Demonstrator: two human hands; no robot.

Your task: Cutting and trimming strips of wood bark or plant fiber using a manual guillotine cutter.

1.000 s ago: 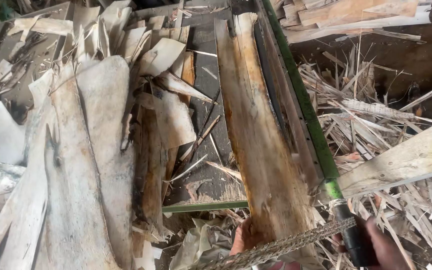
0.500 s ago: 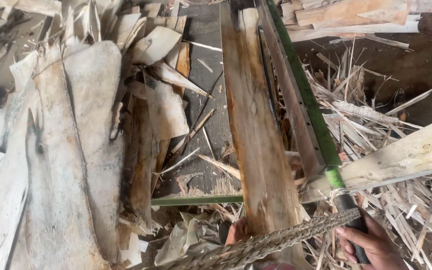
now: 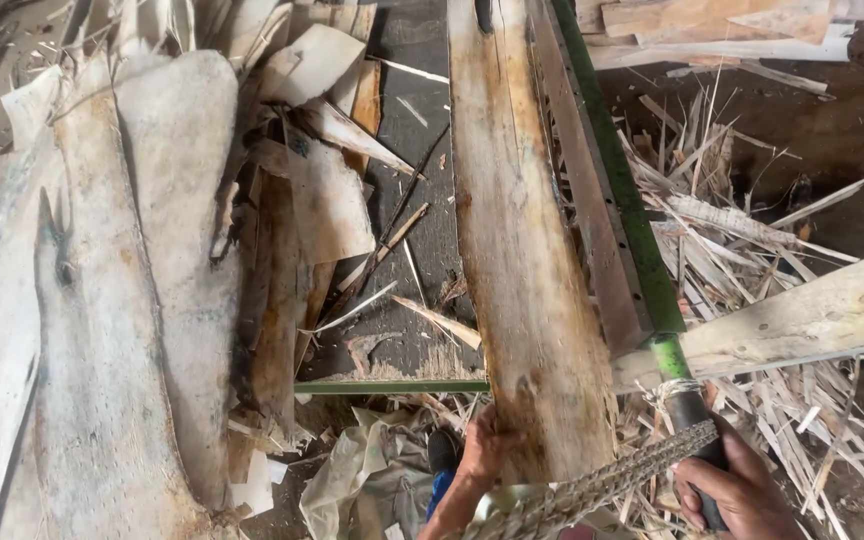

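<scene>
A long brown fibrous sheath strip (image 3: pixel 517 230) lies lengthwise on a dark board, running from the top of the head view down to my hands. My left hand (image 3: pixel 487 448) grips its near end at the left edge. My right hand (image 3: pixel 742 490) is closed around the dark handle (image 3: pixel 690 412) of a long green-framed blade (image 3: pixel 607 200) that lies along the strip's right side. A braided rope (image 3: pixel 592 490) crosses in front between my two hands.
Pale dried sheaths (image 3: pixel 122 300) are piled on the left. Loose fibre scraps and splinters (image 3: pixel 742 250) cover the ground on the right. A pale wooden plank (image 3: pixel 812 320) juts in from the right edge. A thin green bar (image 3: pixel 392 386) crosses below the board.
The view has shifted so my hands show more fully at the bottom. My left hand now grips the strip's near end, and my right hand stays on the blade handle.
</scene>
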